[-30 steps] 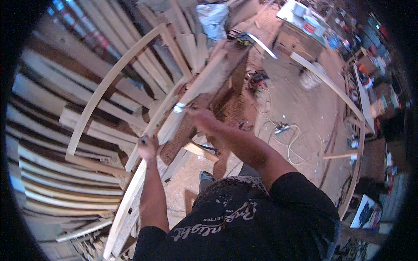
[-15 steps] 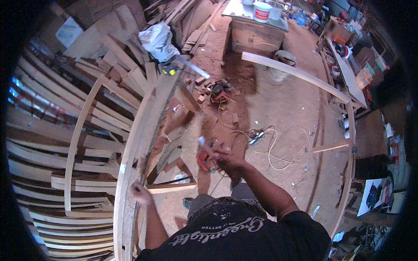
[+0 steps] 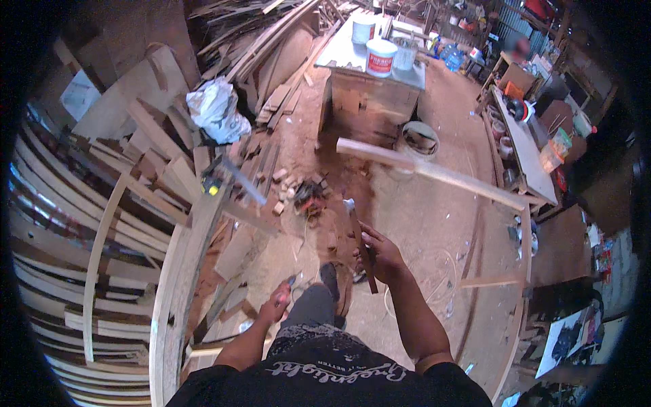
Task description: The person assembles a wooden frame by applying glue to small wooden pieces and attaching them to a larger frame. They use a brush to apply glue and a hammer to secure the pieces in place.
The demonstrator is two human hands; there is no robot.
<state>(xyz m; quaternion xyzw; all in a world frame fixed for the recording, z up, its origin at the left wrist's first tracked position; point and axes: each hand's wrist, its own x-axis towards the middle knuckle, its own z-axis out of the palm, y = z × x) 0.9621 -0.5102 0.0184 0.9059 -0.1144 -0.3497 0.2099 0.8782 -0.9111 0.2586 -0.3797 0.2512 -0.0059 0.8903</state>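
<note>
My right hand (image 3: 383, 256) is wrapped round a slim brown wooden stick (image 3: 363, 247) with a whitish upper end. It is held out in front of me, tilted, above the floor. Lower and to the left, my left hand (image 3: 274, 306) is closed beside my left thigh. A narrow greyish tip (image 3: 291, 279) sticks up from its fingers, but the rest of that thing is hidden. A long pale wooden beam (image 3: 178, 298) runs along my left side, apart from the left hand. On its far end lie a yellow-and-black object (image 3: 211, 187) and a flat whitish blade (image 3: 245, 184).
Curved timber strips (image 3: 102, 319) are stacked at the left. A red tool (image 3: 310, 202) lies among wood offcuts (image 3: 280, 193) ahead. A pale wooden frame bar (image 3: 434, 173) crosses to the right. Beyond stand a bucket (image 3: 420, 140) and a workbench (image 3: 373, 102) with tubs. A cable (image 3: 444, 271) loops on the floor.
My left hand has moved off the long beam to beside my thigh. My right hand has turned the stick more upright and moved right. The whole view has shifted, showing more of the workbench.
</note>
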